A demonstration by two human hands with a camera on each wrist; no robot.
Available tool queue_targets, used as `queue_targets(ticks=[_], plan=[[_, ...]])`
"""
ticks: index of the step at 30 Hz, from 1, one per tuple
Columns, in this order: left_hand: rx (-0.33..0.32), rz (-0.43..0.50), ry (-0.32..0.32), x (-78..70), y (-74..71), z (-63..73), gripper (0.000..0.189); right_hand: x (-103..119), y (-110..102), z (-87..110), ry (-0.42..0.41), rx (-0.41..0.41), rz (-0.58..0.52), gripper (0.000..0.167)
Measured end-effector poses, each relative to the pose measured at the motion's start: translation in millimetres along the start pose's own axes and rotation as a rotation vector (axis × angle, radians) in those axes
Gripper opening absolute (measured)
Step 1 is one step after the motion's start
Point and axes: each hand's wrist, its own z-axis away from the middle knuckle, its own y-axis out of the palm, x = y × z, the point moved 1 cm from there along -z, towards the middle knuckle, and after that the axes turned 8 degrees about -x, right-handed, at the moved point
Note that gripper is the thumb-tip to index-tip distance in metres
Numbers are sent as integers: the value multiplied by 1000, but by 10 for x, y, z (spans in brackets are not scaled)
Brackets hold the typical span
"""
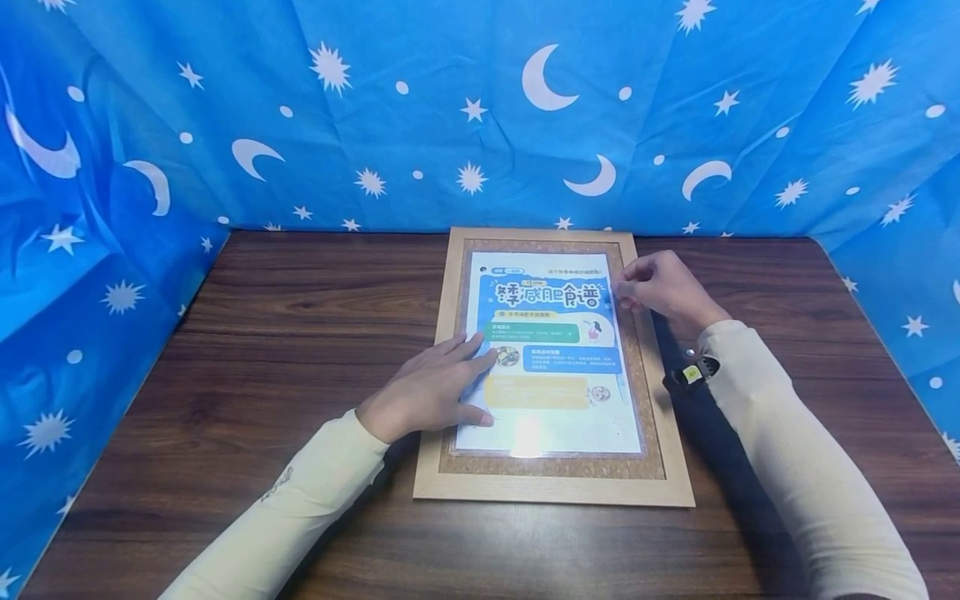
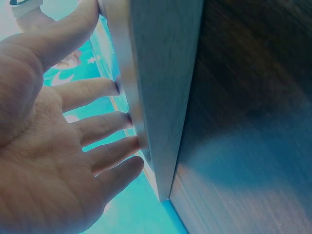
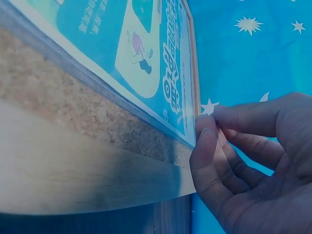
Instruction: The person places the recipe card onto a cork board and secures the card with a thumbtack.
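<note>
A printed sheet in a clear plastic sleeve lies on a wood-framed cork board. It has blue, green and yellow blocks and large Chinese lettering. A small dark round pin-like spot shows at the sheet's upper left corner. My left hand, fingers spread, rests on the sheet's left edge. At the upper right edge, my right hand pinches thumb and forefinger together. In the right wrist view a small dark thing shows between those fingertips, mostly hidden; I cannot tell its kind.
The board lies on a dark brown wooden table, its top close to the back edge. A blue cloth with white moons and stars hangs behind and along both sides. A tiny shiny thing is right of the board, near the right wrist.
</note>
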Motion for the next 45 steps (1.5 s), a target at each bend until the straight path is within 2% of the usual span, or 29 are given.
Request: queue_targets(ticks=[16,24,32,45], plan=[[7,2,-2,-4,-13,5,87,48,27,-142,11,-22,-27,23],[9,-1,-2,1,3,4,87,61,47,-249,68,-19,-62,25],[6,-4,4,2,-6,0,87,63,98,-371,118,-50,-89,19],[8,-3,3,2,-8,5,87,79,172,-504,149,-44,-100,22]])
